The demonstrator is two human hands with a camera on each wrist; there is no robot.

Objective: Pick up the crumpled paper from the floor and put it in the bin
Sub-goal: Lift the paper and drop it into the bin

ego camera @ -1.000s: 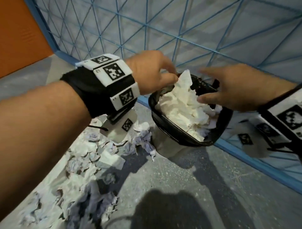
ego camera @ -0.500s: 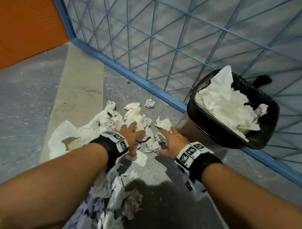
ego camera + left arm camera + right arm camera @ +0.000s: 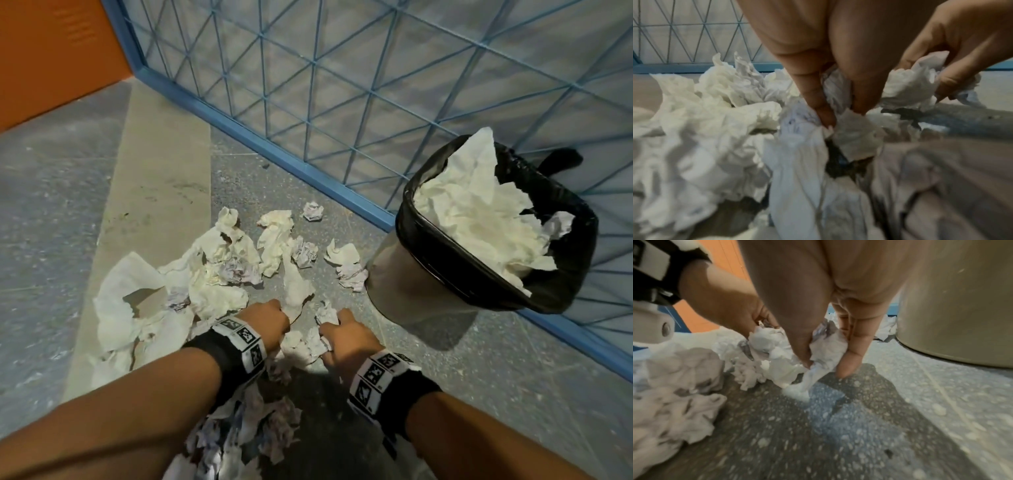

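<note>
Crumpled white paper (image 3: 219, 274) lies scattered in a heap over the grey floor. Both hands are down in the heap, side by side. My left hand (image 3: 270, 318) grips a wad of crumpled paper (image 3: 838, 95), its fingers curled round it. My right hand (image 3: 342, 329) pinches another crumpled piece (image 3: 822, 350) between thumb and fingers, just above the floor. The bin (image 3: 421, 284), lined with a black bag (image 3: 561, 274), stands to the right of my hands and is heaped with white paper (image 3: 479, 212).
A blue wire-mesh fence (image 3: 342, 85) with a blue base rail runs behind the bin and the paper. An orange wall (image 3: 51, 51) stands at the far left. More crumpled paper (image 3: 246, 431) lies between my forearms, and bare speckled floor (image 3: 496, 394) lies right of them.
Both hands came down from the bin to the paper heap on the floor. In the last half second they drew a little nearer to me and closed on pieces of paper.
</note>
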